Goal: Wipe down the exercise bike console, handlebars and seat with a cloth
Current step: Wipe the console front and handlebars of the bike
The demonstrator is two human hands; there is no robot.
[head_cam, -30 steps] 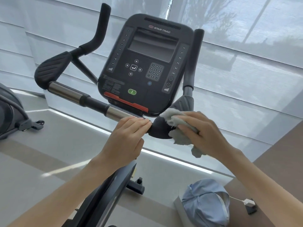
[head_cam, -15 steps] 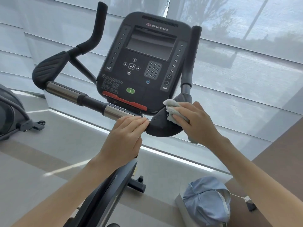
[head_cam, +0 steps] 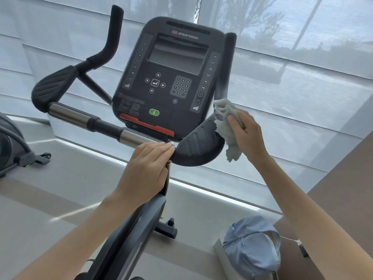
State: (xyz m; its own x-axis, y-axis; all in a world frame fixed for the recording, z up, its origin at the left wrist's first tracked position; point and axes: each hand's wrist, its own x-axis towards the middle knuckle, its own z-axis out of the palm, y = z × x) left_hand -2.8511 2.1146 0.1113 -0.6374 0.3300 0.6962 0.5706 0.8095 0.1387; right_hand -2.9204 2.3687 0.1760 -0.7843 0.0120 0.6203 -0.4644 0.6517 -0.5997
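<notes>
Head view, looking forward and down over an exercise bike. The console (head_cam: 171, 77) faces the camera, tilted back, its dark screen above the keypad. The crossbar (head_cam: 68, 116) runs from upper left to lower right beneath it and ends in the right arm pad (head_cam: 197, 148), from which the right upright grip (head_cam: 227, 63) rises.

The cloth (head_cam: 227, 126), pale grey and crumpled, has its long axis nearly vertical. Its upper end lies at the base of the upright grip and its lower end hangs free past the outer edge of the pad. It sits between the pad and the right hand (head_cam: 247, 134), on the palm side. That hand clutches the cloth, thumb pressed across its front and fingers curled behind it.

The left hand (head_cam: 147, 170) grasps the crossbar where the chrome section meets the pad, fingers laid together over the top and thumb below.

A light blue cap (head_cam: 252, 245) lies at lower right. Part of another machine (head_cam: 10, 142) shows at the left edge.
</notes>
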